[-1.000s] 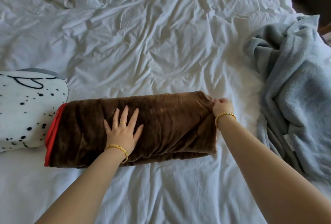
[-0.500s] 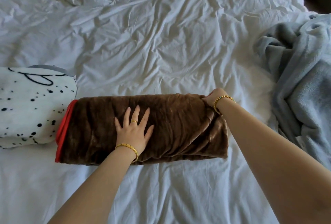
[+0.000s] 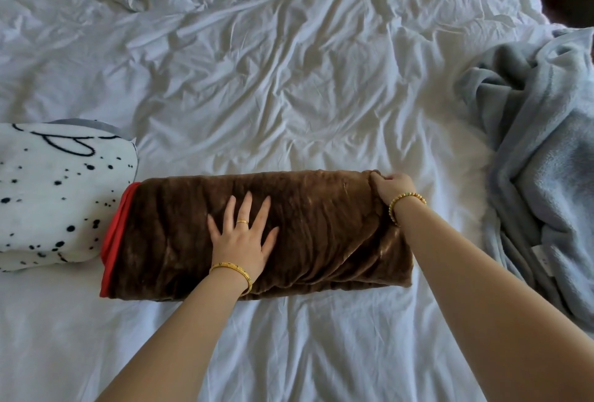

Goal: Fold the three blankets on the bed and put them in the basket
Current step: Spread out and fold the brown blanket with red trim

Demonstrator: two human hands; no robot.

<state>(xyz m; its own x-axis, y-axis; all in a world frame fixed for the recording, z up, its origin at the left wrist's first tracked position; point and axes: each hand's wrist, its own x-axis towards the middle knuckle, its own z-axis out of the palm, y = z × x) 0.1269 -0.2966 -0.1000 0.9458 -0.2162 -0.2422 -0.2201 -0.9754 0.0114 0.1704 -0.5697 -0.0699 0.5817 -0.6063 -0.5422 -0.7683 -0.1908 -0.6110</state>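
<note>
- Head view: my left hand (image 3: 240,237) lies flat on the brown blanket (image 3: 321,224) mid-bed.
- My right hand (image 3: 392,185) pinches its far right corner.
- A careless tug could spill the folds open.

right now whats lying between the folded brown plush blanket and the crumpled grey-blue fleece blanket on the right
Only wrinkled white bed sheet shows between the folded brown plush blanket and the crumpled grey-blue fleece blanket in the head view; the right hand grips the brown blanket's far right corner beside that stretch.
</note>
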